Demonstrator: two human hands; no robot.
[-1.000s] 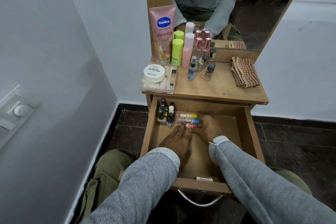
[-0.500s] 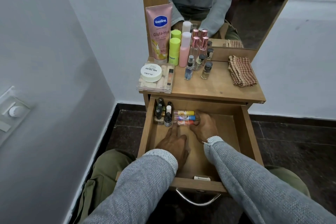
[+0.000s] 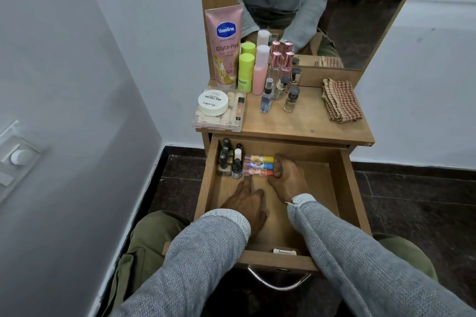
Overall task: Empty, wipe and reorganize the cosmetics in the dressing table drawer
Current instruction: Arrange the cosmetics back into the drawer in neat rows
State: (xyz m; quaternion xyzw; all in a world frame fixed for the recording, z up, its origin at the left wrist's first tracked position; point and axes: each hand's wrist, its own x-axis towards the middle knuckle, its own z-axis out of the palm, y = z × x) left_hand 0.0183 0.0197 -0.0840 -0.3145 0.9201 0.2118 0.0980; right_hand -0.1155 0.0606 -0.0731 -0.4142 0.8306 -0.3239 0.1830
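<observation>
The wooden drawer (image 3: 342, 188) is pulled out under the dressing table top (image 3: 304, 123). In its far left corner stand several nail polish bottles (image 3: 229, 162). Beside them lie three small tubes (image 3: 258, 165) side by side, yellow, blue and red. My right hand (image 3: 288, 180) rests against the tubes' right ends, fingers curled on them. My left hand (image 3: 248, 201) lies flat on the drawer floor, a fingertip just below the red tube.
On the top stand a pink Vaseline tube (image 3: 225, 46), green and pink bottles (image 3: 253, 69), small perfume bottles (image 3: 280, 87), a clear box with a white jar (image 3: 217, 110) and a folded checked cloth (image 3: 340, 99). A mirror (image 3: 322, 8) stands behind. A wall is close on the left.
The three tubes have been nudged left into a neat row against the nail polish bottles. My left hand drew back slightly from them.
</observation>
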